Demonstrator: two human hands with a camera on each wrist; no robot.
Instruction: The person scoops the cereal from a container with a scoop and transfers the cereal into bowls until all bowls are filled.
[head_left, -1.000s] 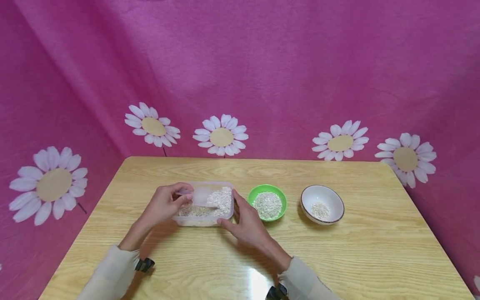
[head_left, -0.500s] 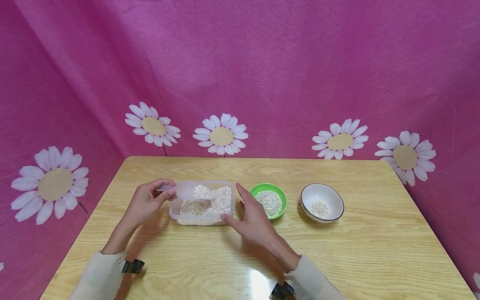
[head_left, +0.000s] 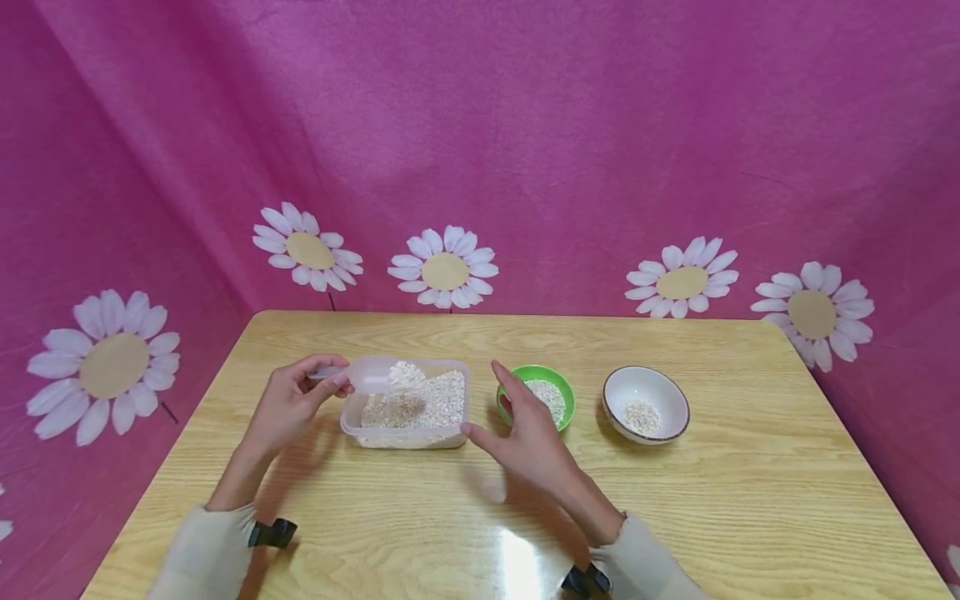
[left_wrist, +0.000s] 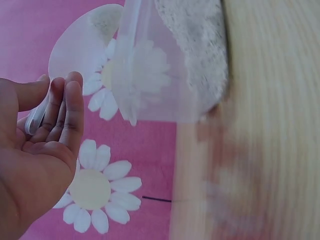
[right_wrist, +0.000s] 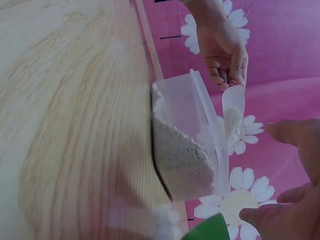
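My left hand (head_left: 288, 402) pinches the handle of a translucent plastic scoop (head_left: 371, 374). Pale oat flakes (head_left: 406, 374) lie in the scoop, which is over the left part of a clear rectangular container (head_left: 405, 442). In the right wrist view the scoop (right_wrist: 233, 102) shows above the container's rim, and the flakes inside slope up toward one end. My right hand (head_left: 529, 437) is off the container's right end, fingers spread and holding nothing. In the head view it overlaps the near left side of a green bowl (head_left: 567, 409) of oats.
A white bowl (head_left: 646, 385) with a dark rim and a small heap of oats stands right of the green one. Everything rests on a wooden table (head_left: 720, 500). Behind the table hangs a pink curtain (head_left: 540, 150) with daisies.
My left hand has moved left and lifted the loaded scoop out of the oats in the container. My right hand has come off the container's right end and shifted right toward the green bowl.
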